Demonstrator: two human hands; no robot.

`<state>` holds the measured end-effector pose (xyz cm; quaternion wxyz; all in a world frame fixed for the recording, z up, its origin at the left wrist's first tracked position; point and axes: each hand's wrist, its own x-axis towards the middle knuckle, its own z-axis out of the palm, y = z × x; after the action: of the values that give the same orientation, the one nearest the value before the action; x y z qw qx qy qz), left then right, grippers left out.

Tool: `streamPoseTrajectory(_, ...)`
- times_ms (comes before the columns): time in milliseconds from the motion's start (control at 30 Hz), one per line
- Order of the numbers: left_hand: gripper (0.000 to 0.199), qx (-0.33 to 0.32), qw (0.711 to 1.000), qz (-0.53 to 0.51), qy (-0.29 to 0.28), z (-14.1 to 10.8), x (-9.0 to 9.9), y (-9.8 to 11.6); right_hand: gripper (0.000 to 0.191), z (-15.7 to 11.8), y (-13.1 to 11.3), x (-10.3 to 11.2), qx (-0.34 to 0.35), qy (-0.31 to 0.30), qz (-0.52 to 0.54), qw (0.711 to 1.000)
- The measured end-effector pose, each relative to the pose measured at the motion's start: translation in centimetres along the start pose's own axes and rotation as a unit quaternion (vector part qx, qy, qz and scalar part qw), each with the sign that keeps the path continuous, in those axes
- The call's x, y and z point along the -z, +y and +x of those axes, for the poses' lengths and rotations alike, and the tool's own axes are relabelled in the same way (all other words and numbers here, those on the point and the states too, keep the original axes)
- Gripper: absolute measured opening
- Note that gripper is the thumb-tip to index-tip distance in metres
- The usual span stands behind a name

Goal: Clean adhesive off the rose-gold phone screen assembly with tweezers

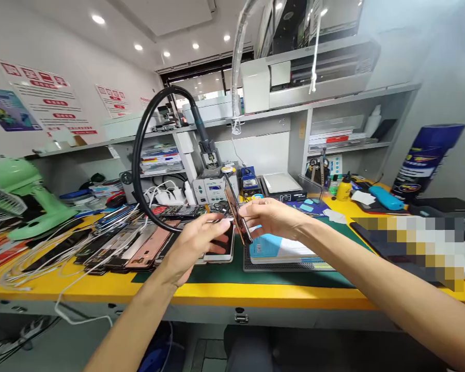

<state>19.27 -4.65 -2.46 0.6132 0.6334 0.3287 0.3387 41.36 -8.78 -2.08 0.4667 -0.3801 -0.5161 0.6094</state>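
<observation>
Nearby, phones crowd the fan.

A pixelated patch hides part of the bench at right. The green fan is cut off by the left edge. The left hand covers part of a white phone.

White walls with posters; recessed ceiling lights; grey shelving; yellow workbench

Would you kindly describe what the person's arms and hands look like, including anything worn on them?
Both forearms are bare up to the picture's edge, with no sleeves visible. The left hand and right hand wear no gloves, and no watch, ring or wrist strap can be seen on either.
</observation>
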Motion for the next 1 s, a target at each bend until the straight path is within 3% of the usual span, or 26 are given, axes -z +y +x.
streamPoseTrajectory(200, 0.04, -0.016, 0.997, -0.04, -0.066, 5.2, -3.5, 0.2, 0.037, -1.6, -0.9, 2.8, 0.028, 0.059, -0.071, 0.995)
streamPoseTrajectory(367, 0.039, -0.017, 0.992, -0.053, -0.114, 7.7, -5.4, -0.5, 0.041, -2.3, -0.2, 4.5, 0.045, 0.1, -0.108, 0.988)
streamPoseTrajectory(667, 0.042, -0.041, 0.981, -0.059, -0.182, 9.0, -5.1, -2.3, 0.043, -2.7, 2.0, 5.6, 0.072, 0.123, -0.135, 0.981)
streamPoseTrajectory(1000, 0.047, -0.096, 0.965, -0.054, -0.239, 9.3, -4.7, -3.7, 0.041, -3.4, 2.9, 4.3, 0.069, 0.196, -0.232, 0.95)
